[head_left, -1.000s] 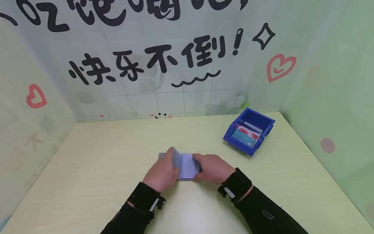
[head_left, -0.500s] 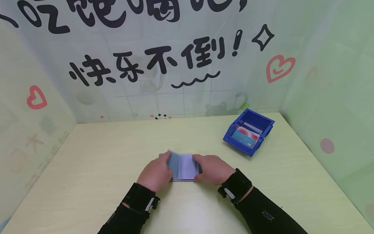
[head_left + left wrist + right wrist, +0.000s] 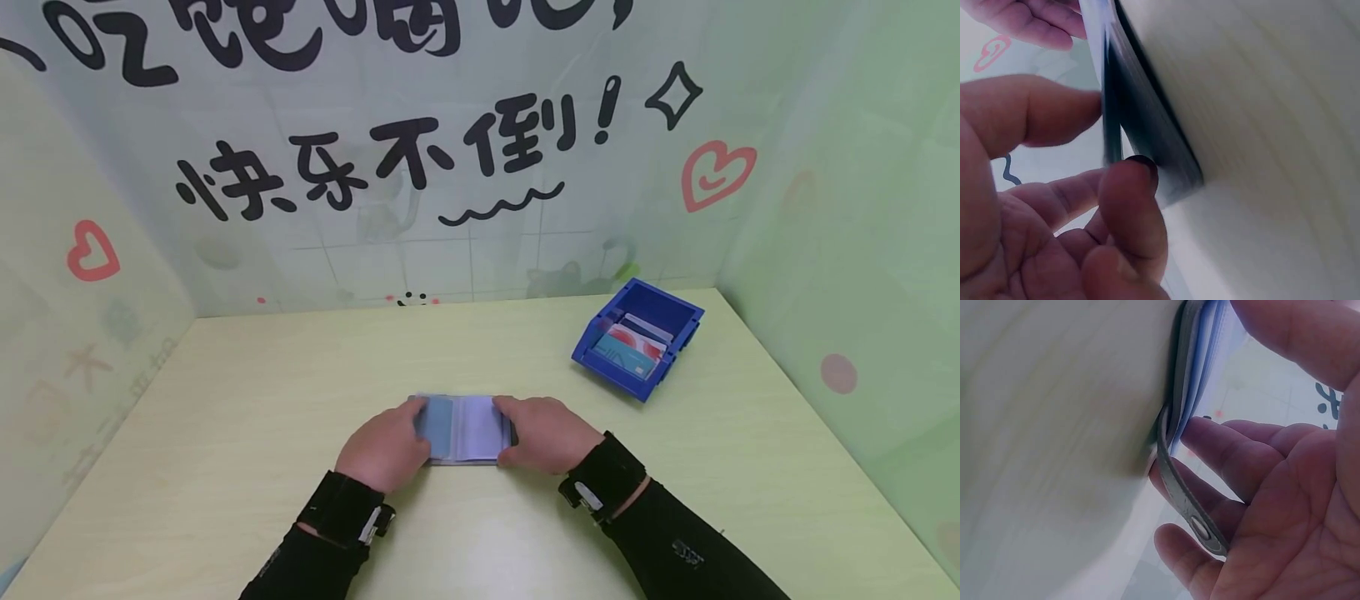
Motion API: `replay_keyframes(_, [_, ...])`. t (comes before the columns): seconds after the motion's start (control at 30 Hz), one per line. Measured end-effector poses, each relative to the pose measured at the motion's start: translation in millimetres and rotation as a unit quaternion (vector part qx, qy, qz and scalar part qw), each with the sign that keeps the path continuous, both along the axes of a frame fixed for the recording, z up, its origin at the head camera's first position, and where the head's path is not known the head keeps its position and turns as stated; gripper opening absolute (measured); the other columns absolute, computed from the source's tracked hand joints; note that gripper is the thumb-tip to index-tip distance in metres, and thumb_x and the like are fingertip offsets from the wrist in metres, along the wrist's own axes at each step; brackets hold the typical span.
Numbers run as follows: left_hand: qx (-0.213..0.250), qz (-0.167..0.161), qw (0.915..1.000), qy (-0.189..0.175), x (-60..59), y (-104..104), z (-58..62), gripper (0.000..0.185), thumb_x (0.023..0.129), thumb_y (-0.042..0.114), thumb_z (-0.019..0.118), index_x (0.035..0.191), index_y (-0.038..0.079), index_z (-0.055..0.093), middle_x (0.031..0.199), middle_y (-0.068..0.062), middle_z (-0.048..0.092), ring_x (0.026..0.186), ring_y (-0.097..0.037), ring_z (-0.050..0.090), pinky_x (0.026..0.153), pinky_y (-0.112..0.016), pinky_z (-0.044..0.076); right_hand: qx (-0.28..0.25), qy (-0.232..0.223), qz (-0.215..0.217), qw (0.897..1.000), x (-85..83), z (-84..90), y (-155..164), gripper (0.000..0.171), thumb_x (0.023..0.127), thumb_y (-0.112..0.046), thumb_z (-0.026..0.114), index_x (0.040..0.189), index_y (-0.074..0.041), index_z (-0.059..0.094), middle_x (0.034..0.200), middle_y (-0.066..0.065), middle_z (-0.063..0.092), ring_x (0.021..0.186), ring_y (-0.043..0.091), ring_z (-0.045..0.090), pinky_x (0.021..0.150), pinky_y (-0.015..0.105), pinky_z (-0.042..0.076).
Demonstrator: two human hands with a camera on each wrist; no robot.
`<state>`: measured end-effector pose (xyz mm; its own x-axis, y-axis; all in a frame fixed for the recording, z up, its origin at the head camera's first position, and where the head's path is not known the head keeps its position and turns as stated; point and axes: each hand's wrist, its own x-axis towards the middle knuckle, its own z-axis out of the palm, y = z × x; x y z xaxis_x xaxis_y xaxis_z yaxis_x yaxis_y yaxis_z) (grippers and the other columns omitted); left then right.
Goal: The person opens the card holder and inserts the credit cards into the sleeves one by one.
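Note:
A card holder (image 3: 480, 429) with clear plastic sleeves lies spread open on the table, a bluish sleeve page (image 3: 436, 427) on its left and a pale lilac one on its right. My left hand (image 3: 382, 446) pinches the left sleeve page at its outer edge; in the left wrist view that page stands slightly apart from the grey cover (image 3: 1169, 165) below. My right hand (image 3: 551, 433) holds the right side of the card holder between thumb and fingers. In the right wrist view, a grey strap (image 3: 1179, 494) with a metal snap hangs out beside the right palm.
Toward the back right of the pale wooden table (image 3: 300, 367) stands a blue plastic bin (image 3: 671, 307), with several cards (image 3: 630, 350) inside. Printed cloth walls (image 3: 330, 275) enclose the table at the back and both sides.
My left hand has moved left, turning the bluish sleeve page from raised near the middle to nearly flat on the left side. My right hand and the bin stay put.

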<state>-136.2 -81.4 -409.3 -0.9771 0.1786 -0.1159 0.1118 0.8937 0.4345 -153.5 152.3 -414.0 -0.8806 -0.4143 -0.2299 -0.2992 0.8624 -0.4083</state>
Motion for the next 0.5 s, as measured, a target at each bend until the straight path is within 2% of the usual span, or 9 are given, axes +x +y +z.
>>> replay_keyframes(0.17, [-0.025, -0.009, 0.9996, 0.004, -0.7, -1.5, -2.1, 0.056, 0.093, 0.010, 0.066, 0.147, -0.001, 0.058, 0.134, -0.021, 0.071, 0.096, -0.025, 0.068, 0.087, -0.048, 0.060, 0.003, 0.003, 0.002, 1.000, -0.1, 0.0, 0.0, 0.083, 0.090, -0.032, 0.084, 0.159, -0.008, 0.044, 0.145, 0.009, 0.064, 0.117, 0.023, 0.063, 0.113, 0.046, 0.050])
replay_keyframes(0.33, [-0.062, -0.017, 0.9978, 0.012, -0.4, -2.8, -4.9, 0.050, 0.093, 0.013, 0.069, 0.141, 0.001, 0.063, 0.117, -0.022, 0.072, 0.081, -0.024, 0.066, 0.073, -0.043, 0.060, -0.003, 0.004, -0.002, 1.000, -0.6, -0.9, 0.2, 0.082, 0.090, -0.029, 0.085, 0.159, -0.008, 0.045, 0.143, 0.009, 0.065, 0.116, 0.023, 0.063, 0.113, 0.046, 0.050])
replay_keyframes(0.4, [-0.066, -0.013, 0.9977, 0.013, 0.0, -3.1, -5.5, 0.051, 0.092, 0.014, 0.071, 0.141, 0.002, 0.064, 0.116, -0.022, 0.067, 0.077, -0.024, 0.063, 0.070, -0.042, 0.059, -0.010, 0.001, -0.007, 1.000, -0.8, -1.6, -0.1, 0.082, 0.090, -0.028, 0.085, 0.159, -0.009, 0.045, 0.143, 0.009, 0.065, 0.116, 0.023, 0.062, 0.113, 0.047, 0.050])
replay_keyframes(0.5, [-0.066, -0.007, 0.9977, 0.014, 1.0, -3.3, -5.9, 0.052, 0.091, 0.016, 0.073, 0.140, 0.002, 0.064, 0.123, -0.024, 0.062, 0.083, -0.028, 0.063, 0.076, -0.046, 0.060, -0.022, -0.004, -0.014, 1.000, -0.6, -1.1, 0.0, 0.082, 0.090, -0.031, 0.085, 0.158, -0.009, 0.045, 0.143, 0.009, 0.065, 0.116, 0.023, 0.062, 0.113, 0.047, 0.050])
